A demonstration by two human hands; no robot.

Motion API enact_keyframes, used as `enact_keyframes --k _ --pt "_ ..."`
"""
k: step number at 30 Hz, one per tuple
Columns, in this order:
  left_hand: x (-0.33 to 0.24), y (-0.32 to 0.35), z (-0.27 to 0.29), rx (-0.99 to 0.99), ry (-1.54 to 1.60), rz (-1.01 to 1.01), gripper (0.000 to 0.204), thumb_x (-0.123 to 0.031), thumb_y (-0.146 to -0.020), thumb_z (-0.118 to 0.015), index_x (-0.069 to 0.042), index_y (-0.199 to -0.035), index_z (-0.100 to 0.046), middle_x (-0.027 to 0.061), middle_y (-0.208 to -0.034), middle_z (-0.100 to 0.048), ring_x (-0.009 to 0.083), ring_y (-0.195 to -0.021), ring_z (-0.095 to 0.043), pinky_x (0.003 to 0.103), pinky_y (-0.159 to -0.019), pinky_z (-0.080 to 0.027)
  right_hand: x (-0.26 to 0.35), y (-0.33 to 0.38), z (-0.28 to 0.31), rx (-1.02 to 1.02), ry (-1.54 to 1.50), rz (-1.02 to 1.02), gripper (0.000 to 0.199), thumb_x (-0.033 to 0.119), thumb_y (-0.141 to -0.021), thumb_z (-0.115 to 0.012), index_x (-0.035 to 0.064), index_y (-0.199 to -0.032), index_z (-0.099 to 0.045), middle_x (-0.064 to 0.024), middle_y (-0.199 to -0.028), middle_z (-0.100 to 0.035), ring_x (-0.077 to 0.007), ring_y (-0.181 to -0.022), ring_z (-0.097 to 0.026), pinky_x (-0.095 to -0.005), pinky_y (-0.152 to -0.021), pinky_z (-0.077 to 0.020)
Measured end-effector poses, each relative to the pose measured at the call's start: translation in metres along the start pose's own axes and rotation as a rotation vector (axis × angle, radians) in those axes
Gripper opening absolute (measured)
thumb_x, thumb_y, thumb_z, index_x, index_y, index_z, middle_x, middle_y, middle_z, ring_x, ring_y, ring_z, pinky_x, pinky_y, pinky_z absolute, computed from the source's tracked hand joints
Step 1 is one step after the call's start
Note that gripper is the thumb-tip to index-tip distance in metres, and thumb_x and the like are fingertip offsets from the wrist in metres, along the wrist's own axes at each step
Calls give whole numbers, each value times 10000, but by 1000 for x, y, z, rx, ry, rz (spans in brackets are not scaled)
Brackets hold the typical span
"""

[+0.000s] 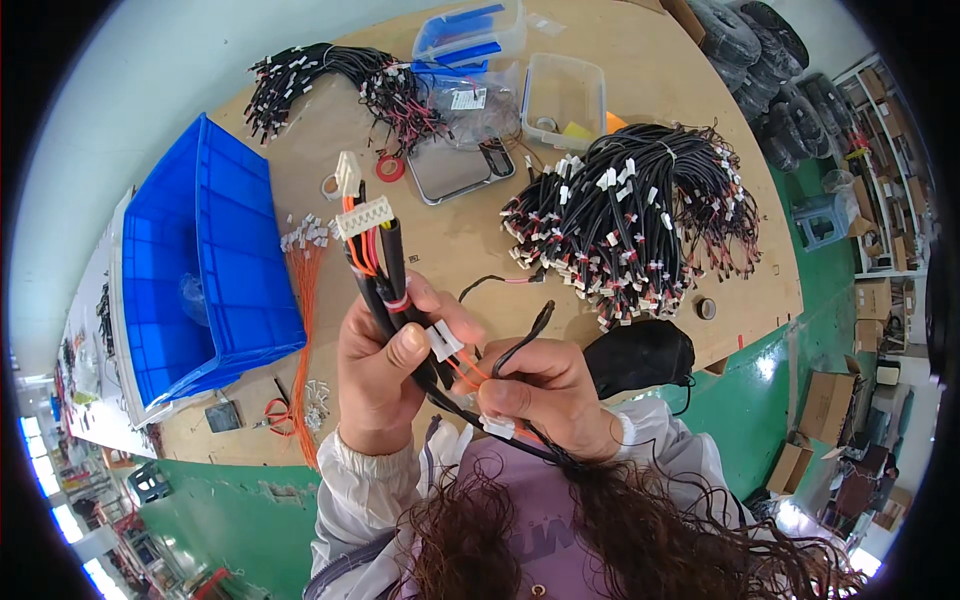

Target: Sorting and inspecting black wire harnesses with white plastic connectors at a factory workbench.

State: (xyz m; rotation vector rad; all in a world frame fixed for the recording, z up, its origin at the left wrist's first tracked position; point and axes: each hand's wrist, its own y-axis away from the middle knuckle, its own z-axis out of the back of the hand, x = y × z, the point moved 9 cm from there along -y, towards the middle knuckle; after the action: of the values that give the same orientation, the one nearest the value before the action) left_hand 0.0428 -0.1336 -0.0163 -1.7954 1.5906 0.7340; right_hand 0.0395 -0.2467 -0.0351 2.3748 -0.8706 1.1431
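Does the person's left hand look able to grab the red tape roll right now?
Probably not immediately: the left hand is full, gripping black cables. If freed, likely yes, since the red tape roll lies uncovered on the table.

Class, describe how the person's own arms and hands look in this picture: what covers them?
The left hand and right hand wear no gloves. The left sleeve and right sleeve are white, loose and creased; the left ends in a gathered cuff.
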Motion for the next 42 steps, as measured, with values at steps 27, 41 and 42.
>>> enact_keyframes --k 27,41,42 --pt "3 7 23 -82 -48 32 338 -229 -842 -737 -24 -1030 -546 168 -870 -644 231 -778 -655 321 -683 -523 -23 -3 -3 -31 -60 -110 175 157 -993 -551 -12 -990 -593 9 -723 -525 -33 -562 -418 -207 -496 -314" --pt "9 8 32 -110 -44 43 345 -241 -828 -753 -38 -1025 -555 174 -918 -657 207 -798 -641 311 -703 -510 -22 -9 -1 -18 -4 -54 139 158 -1004 -528 21 -979 -525 24 -700 -506 -16 -570 -392 -201 -503 -306" --pt "9 9 33 -108 -24 49 334 -232 -831 -749 -39 -1025 -557 175 -926 -659 205 -806 -640 311 -708 -511 -21 -9 -1 -17 -7 -56 139 158 -1004 -528 21 -979 -525 24 -700 -506 -16 -570 -392 -201 -503 -306"
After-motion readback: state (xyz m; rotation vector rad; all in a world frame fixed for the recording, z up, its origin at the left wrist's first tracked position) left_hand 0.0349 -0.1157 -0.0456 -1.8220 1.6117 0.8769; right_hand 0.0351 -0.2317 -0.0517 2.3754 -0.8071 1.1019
